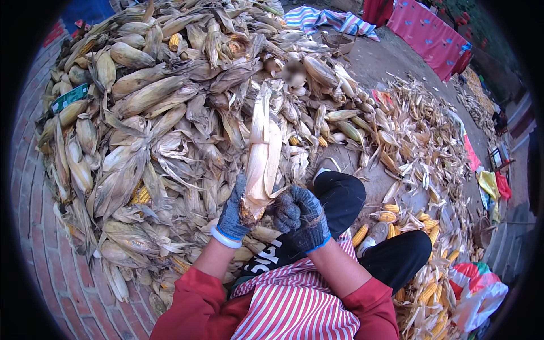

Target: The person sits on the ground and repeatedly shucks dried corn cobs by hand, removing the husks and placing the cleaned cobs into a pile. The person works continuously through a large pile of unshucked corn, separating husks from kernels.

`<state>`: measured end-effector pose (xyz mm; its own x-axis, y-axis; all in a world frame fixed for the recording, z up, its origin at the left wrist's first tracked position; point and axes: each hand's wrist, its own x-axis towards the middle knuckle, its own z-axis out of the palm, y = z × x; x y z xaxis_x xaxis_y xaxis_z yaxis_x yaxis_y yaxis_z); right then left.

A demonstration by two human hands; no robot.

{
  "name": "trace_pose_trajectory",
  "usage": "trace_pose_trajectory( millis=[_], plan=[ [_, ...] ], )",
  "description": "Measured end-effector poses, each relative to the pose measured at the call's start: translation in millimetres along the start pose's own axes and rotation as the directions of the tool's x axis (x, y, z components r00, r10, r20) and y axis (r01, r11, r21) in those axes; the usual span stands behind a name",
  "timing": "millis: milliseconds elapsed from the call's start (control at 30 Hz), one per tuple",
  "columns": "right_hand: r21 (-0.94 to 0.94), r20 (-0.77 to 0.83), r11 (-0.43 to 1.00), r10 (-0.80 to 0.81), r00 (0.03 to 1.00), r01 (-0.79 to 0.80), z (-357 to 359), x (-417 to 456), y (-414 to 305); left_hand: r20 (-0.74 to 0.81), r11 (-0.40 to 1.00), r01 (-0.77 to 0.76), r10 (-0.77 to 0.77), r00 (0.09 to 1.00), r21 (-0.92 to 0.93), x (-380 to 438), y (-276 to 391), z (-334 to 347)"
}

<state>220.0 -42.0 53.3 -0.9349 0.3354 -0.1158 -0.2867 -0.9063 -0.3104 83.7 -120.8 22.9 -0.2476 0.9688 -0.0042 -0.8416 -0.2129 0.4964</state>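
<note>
An ear of corn (262, 165) in pale dry husk is held upright before me, its tip pointing away. My left hand (234, 212), in a grey knit glove with a white band at the wrist, grips it around the lower end. Some yellow kernels show at that end, below the husk. My right hand (301, 216), gloved alike, is curled at the ear's lower right side. Its fingers close on a torn edge of husk, and thin fibres cling to the glove. Beyond both hands rises a large heap of unhusked corn (148, 93).
Husked yellow ears (429, 293) lie to my right by my bent legs. Loose husks (420, 131) spread beyond them. Brick paving (55, 255) borders the heap on the left. A wicker basket (340, 42) and striped sheeting (327, 19) are at the far side. A plastic bag (480, 293) sits at right.
</note>
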Motion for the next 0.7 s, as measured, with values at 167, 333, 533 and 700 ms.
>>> trace_pose_trajectory(
  millis=[167, 333, 533, 700],
  plan=[
    [-0.741, -0.005, 0.638, -0.315, 0.949, 0.208, 3, 4, -24, -0.089, 0.663, -0.121, 0.275, 0.957, 0.739, -2, -3, 21],
    [-0.869, 0.476, -0.348, -0.401, 0.783, 0.35, 18, -11, -36, 0.008, 0.751, -0.123, 0.155, 0.988, 0.649, 1, 8, 22],
    [-0.517, 0.652, -0.732, -0.002, 0.758, 0.442, 32, 4, -35, 0.008, 0.291, 0.06, -0.228, 0.974, 0.955, -10, -6, 15],
    [-0.566, 0.714, -0.568, 0.026, 0.7, 0.598, 2, 24, -25, 0.236, -0.686, -0.433, -0.367, 0.9, 0.584, -7, -5, 0]
  ],
)
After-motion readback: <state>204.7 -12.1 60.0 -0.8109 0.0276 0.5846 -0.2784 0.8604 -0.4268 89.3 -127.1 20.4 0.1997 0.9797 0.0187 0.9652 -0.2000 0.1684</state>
